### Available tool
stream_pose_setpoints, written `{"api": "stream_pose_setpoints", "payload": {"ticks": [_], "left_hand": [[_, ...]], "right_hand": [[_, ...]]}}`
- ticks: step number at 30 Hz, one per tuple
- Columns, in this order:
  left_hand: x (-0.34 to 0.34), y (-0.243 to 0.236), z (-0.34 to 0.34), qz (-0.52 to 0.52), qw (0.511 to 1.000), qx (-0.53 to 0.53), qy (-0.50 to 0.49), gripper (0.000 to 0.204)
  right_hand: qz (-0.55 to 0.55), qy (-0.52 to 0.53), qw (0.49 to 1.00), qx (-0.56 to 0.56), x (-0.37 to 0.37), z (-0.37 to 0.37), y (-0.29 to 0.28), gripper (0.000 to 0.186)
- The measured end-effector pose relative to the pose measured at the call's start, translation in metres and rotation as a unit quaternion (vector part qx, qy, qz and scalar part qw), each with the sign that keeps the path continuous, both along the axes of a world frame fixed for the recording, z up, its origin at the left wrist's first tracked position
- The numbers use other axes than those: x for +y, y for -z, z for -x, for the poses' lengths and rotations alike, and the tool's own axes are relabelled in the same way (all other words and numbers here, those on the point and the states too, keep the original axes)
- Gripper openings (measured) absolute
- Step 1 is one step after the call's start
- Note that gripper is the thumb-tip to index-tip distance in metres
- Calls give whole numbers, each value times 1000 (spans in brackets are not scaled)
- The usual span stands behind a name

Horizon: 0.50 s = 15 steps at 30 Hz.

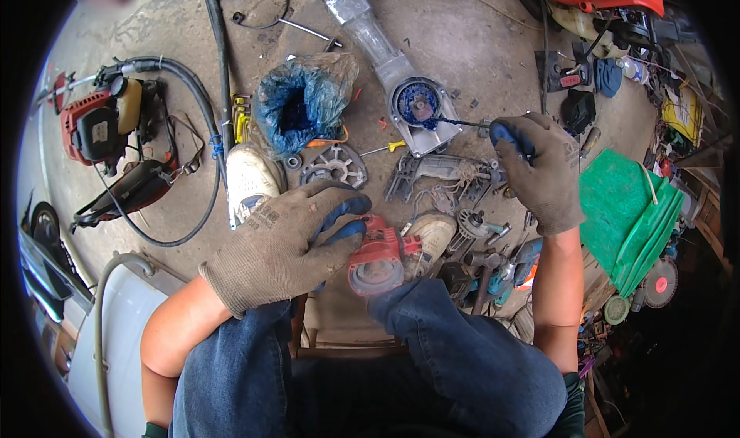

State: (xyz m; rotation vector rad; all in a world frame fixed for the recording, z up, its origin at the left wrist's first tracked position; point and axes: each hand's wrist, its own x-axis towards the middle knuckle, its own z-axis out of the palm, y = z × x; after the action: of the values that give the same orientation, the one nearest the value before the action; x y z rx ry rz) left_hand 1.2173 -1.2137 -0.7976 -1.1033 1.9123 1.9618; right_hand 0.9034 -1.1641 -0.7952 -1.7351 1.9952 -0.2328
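Note:
My left hand (297,241), in a grey-brown work glove with blue-coated fingers, is closed on a red power-tool housing (375,262) with a wide round opening, above my knees. In my right hand (537,164), gloved alike, is a thin dark rod (465,122), its other end inside my fist. The rod's tip is smeared with blue grease and touches the blue-greased round cavity (418,103) of a metal gear housing (375,46) on the floor. Left of it stands a crumpled clear plastic bag (308,91) holding dark blue grease.
Around my shoes lie a round metal cover (334,166), a yellow-handled screwdriver (393,146), a grey tool casing (443,173) and a teal power tool (518,272). A red engine unit with a hose (96,126) is at left. A green folded sheet (628,210) lies at right.

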Motion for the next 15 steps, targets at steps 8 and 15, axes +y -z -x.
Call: {"api": "stream_pose_setpoints", "payload": {"ticks": [8,15], "left_hand": [[2,1,0,28,999,16,3,38],[1,-1,2,39,999,19,7,37]], "right_hand": [[12,-13,1000,12,1,0,2,16],[10,-26,999,19,-1,-3,2,18]]}}
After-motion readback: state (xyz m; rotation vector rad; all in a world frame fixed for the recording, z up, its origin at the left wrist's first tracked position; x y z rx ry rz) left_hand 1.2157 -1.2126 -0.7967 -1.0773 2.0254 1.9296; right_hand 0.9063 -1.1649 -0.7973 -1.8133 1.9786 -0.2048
